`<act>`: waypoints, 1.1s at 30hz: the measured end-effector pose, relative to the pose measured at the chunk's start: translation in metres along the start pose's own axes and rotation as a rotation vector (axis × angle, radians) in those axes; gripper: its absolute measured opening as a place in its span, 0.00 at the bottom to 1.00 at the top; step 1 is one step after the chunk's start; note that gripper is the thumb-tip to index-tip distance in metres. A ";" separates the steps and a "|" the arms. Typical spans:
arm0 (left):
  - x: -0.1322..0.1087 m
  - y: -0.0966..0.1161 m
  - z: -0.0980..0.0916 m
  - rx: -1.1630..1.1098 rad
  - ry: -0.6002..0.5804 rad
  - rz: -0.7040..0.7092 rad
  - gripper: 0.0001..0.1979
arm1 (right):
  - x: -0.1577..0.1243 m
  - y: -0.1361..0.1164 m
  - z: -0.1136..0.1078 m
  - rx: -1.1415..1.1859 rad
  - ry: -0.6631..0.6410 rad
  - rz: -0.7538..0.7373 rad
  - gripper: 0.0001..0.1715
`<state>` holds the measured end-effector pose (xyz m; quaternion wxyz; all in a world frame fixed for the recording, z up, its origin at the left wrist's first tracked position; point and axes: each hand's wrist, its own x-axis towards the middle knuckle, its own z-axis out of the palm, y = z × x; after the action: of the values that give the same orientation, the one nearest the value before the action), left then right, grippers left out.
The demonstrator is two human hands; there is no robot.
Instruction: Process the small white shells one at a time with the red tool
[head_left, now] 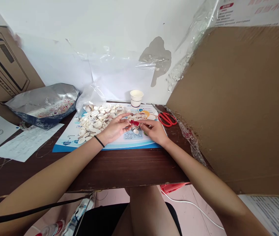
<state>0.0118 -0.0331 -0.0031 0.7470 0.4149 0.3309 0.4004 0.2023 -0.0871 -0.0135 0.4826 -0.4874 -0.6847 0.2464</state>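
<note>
My left hand (116, 128) and my right hand (154, 130) meet over a blue and white printed sheet (129, 141) on the dark wooden table (120, 167). Both pinch a small red object (134, 123) between their fingertips; I cannot make out what it is. A black band circles my left wrist. A pile of several white seashells (97, 119) lies just left of and behind my left hand. A few loose shells lie under and behind my fingers.
Red-handled scissors (166, 118) lie right of my right hand. A white paper cup (136, 98) stands at the back by the wall. A silver bag (43, 103) sits at the left, papers (26, 142) beside it. A large cardboard panel (240, 108) walls the right side.
</note>
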 end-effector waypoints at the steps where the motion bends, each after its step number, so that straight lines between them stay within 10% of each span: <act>1: 0.000 0.000 0.000 0.007 -0.001 -0.002 0.24 | 0.000 0.000 -0.001 -0.031 0.011 -0.019 0.14; 13: -0.001 0.001 0.006 -0.006 0.036 0.000 0.20 | -0.002 0.012 0.000 -0.463 0.205 -0.337 0.16; 33: 0.004 -0.003 -0.001 -0.011 0.010 0.029 0.19 | 0.004 0.022 0.002 -0.589 0.166 -0.226 0.18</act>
<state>0.0140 -0.0304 -0.0068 0.7418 0.4135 0.3263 0.4149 0.2092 -0.0747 -0.0304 0.3993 -0.5455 -0.7346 -0.0581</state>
